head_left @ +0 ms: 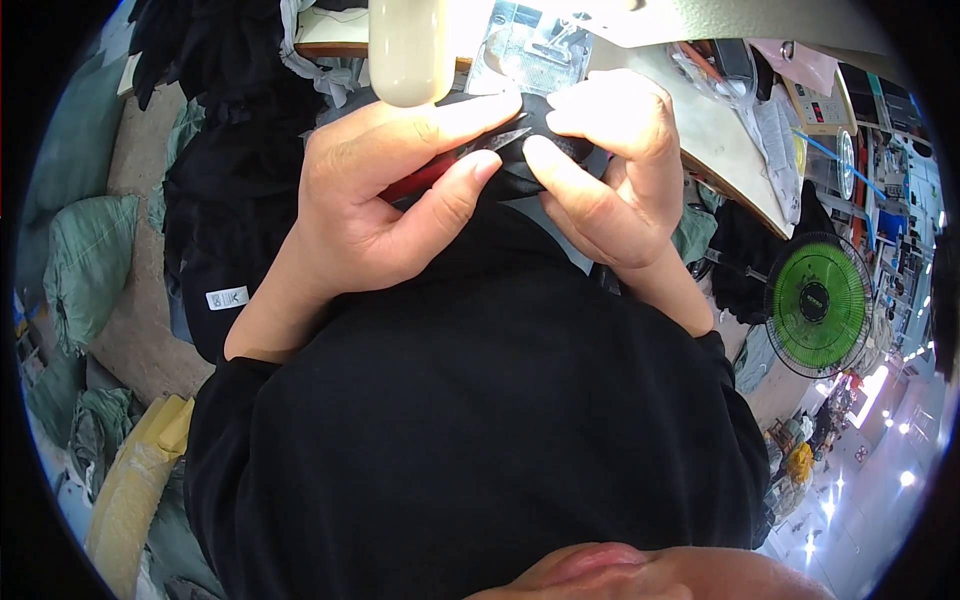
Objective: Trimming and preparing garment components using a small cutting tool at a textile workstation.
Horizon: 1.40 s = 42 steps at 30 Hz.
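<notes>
My left hand [375, 200] is closed around red-handled thread snips [425, 178]. Their pointed metal blades stick out past my thumb and forefinger, toward my right hand. Bent fingers and thumb of my right hand [630, 170] close in on a piece of black cloth [520, 182], just beside the blade tips. Part of the cloth is hidden behind both hands. Just beyond lies the bright metal plate of a sewing machine [530, 50], with its cream-coloured rounded part [410, 55] standing over my left hand.
On the right, the pale tabletop [735, 165] carries plastic bags and tools. A green fan [818, 303] stands beside it, and a control box [822, 108] sits farther back. Dark garments [235, 200] are heaped at the left, near green sacks [90, 265] and a yellow roll [135, 480].
</notes>
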Tool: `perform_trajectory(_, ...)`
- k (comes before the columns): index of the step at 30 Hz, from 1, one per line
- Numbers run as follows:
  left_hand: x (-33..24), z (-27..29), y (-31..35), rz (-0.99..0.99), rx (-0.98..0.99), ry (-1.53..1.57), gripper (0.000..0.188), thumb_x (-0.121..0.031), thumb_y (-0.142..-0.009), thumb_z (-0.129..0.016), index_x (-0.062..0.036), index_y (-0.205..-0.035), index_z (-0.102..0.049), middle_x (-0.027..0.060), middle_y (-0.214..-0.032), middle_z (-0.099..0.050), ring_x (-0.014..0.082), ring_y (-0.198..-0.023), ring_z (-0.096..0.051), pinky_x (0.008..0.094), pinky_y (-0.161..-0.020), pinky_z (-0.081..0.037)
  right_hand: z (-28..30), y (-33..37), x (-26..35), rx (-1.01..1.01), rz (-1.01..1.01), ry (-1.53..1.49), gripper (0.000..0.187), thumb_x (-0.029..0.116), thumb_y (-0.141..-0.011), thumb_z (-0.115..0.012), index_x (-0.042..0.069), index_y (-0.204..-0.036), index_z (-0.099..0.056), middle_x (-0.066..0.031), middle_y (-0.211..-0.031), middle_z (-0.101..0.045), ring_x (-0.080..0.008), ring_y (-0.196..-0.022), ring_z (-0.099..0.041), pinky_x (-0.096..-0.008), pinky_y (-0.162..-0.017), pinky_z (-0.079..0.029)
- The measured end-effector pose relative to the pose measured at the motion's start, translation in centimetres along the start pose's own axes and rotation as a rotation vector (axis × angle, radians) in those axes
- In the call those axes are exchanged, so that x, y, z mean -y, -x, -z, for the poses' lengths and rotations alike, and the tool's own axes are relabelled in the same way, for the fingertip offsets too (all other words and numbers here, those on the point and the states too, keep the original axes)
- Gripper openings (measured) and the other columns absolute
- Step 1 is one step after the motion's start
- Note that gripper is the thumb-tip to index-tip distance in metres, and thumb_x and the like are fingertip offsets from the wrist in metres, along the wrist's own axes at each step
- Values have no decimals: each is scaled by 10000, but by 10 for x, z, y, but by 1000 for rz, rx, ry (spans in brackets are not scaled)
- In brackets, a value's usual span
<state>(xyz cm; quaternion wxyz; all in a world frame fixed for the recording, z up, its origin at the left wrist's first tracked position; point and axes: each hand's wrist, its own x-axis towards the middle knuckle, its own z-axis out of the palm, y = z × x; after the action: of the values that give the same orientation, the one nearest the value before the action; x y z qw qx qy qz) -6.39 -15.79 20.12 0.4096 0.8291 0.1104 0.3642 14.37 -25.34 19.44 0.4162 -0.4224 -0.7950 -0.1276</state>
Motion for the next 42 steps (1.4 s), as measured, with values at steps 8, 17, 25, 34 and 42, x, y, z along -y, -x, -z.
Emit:
perform_trajectory(8, -9, 3, -3, 69, 22, -68, 283, -39, -826, -727, 1, -1106, -732, 59, -750, -658, 134, -606, -583, 240, -570, -456, -1, 1, 0, -15, 11, 9, 372, -42, -637, -737, 73, -990, -706, -112, -1020, -605, -300, -922, -606, -455, -826, -499)
perform_trajectory(17, -3, -1, -2, 108, -18, 55, 237, -41, -845, -719, 3, -1077, -739, 50, -702, -659, 102, -571, -572, 233, -534, -433, -3, 2, 0, -27, 12, -24, 376, -51, -619, -725, 50, -981, -712, -118, -1019, -602, -299, -922, -610, -461, -819, -509)
perform_trajectory(25, 3, -5, 8, 532, -59, 652, 157, -75, -942, -638, 21, -1018, -736, 21, -701, -680, 42, -579, -550, 183, -533, -418, -1, 2, 0, -22, 10, -43, 402, -60, -600, -720, 46, -988, -715, -127, -1026, -596, -304, -936, -606, -463, -830, -510)
perform_trajectory(34, 8, -9, 11, 272, -124, 406, 248, -71, -908, -692, 20, -1138, -709, 29, -771, -677, 65, -616, -568, 195, -575, -442, 1, 2, 0, -5, -1, -39, 419, -68, -591, -717, 45, -994, -717, -130, -1032, -599, -307, -939, -601, -457, -832, -508)
perform_trajectory(42, 0, -4, -3, -54, -8, -55, 310, -6, -840, -707, -18, -1149, -717, 62, -783, -659, 148, -613, -589, 250, -596, -470, -2, 1, 0, -17, 14, -28, 403, -58, -574, -705, 36, -965, -724, -130, -1038, -598, -315, -948, -595, -450, -832, -504)
